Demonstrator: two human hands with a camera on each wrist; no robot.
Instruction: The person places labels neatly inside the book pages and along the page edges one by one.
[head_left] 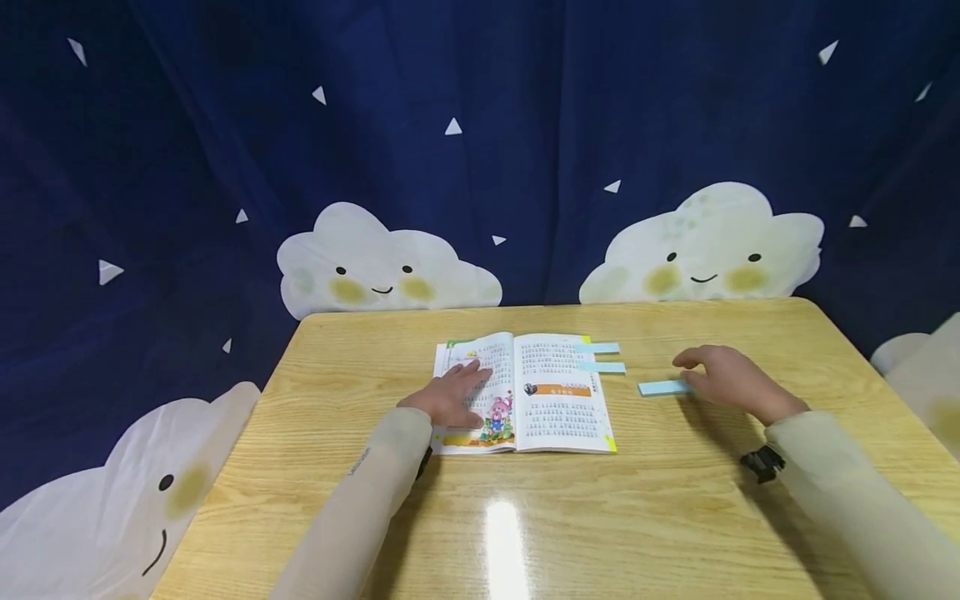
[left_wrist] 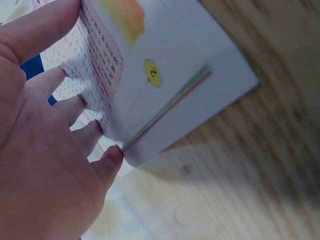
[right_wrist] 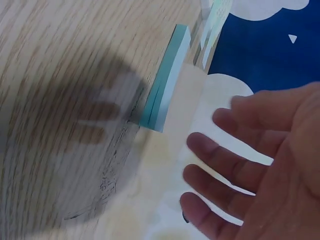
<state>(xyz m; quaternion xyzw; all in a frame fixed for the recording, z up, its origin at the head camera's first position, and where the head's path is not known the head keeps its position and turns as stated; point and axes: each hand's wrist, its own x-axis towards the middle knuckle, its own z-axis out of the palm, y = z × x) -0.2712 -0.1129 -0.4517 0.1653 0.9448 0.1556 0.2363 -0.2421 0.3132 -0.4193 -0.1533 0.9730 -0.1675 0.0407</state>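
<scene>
An open book with printed text and a cartoon pig lies on the table. On its left page rests my left hand, fingers spread. The left wrist view shows the fingers along the page edge. Two pale blue sticky strips stick out past the right page's outer edge. A small pad of blue sticky notes lies right of the book. Over its right end hovers my right hand, fingers loosely bent; in the right wrist view they stand apart from the pad, holding nothing.
The wooden table has a bright light reflection near its front. Behind it hangs a dark blue curtain with white triangles and smiling clouds. Dark bands show at both wrists.
</scene>
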